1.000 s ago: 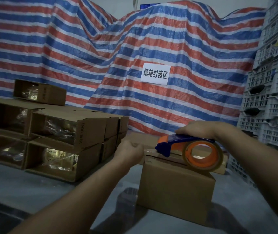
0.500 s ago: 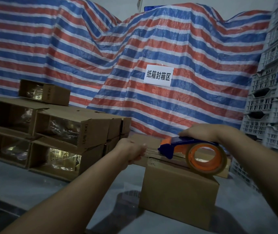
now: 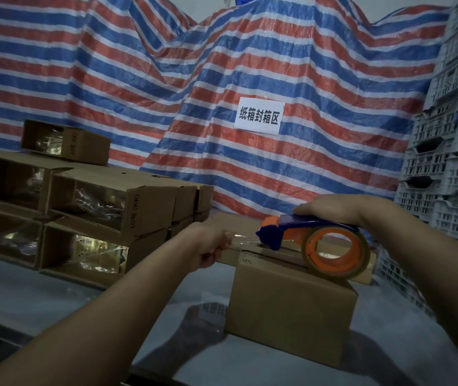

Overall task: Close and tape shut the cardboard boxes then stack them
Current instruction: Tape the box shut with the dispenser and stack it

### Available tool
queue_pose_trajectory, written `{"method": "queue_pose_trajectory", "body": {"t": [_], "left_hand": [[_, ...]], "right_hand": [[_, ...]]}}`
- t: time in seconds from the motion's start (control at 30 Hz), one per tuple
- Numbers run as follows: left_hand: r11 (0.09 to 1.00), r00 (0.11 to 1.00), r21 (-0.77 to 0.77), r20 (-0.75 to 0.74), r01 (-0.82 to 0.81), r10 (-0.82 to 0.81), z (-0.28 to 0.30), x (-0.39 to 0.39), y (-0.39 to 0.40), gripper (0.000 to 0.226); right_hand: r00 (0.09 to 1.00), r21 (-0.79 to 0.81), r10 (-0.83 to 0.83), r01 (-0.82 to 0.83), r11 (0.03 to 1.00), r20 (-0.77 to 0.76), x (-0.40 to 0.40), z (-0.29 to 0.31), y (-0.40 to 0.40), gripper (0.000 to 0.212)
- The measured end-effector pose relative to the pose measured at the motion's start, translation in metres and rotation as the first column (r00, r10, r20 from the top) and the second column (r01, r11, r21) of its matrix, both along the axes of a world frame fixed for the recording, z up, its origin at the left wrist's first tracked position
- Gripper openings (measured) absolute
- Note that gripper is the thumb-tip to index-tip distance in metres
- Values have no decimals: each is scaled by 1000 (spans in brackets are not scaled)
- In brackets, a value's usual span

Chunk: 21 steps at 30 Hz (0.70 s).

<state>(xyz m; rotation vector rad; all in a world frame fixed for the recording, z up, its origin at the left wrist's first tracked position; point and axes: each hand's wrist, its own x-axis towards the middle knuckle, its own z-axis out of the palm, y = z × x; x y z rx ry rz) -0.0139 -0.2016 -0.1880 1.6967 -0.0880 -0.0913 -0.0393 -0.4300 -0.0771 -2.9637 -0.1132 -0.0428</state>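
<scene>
Hands: left (image 3: 208, 247) pinches tape (image 3: 243, 240); right (image 3: 331, 208) grips dispenser (image 3: 314, 235).

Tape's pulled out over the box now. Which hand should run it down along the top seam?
Probably the right hand: it grips the tape dispenser sitting on the box top. The left hand only pinches the tape's free end off the left edge, best kept as anchor.
</scene>
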Motion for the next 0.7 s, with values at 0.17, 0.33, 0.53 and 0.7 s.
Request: {"method": "queue_pose_trajectory", "body": {"t": [0.17, 0.33, 0.53, 0.7], "left_hand": [[1000, 998, -20, -65, 8, -9, -19, 0, -2, 24], [990, 992, -140, -115, 25, -42, -30, 3, -5, 17], [985, 991, -167, -117, 37, -57, -41, 1, -13, 13], [987, 989, -130, -105, 91, -105, -51, 3, -20, 16]], "right_hand": [[997, 38, -72, 71, 997, 19, 2, -2, 7, 38], [999, 15, -28, 28, 999, 32, 0, -4, 6, 36], [998, -27, 44, -42, 999, 49, 0, -5, 4, 31], [986, -238, 162, -147, 960, 47, -3, -4, 4, 23]]}}
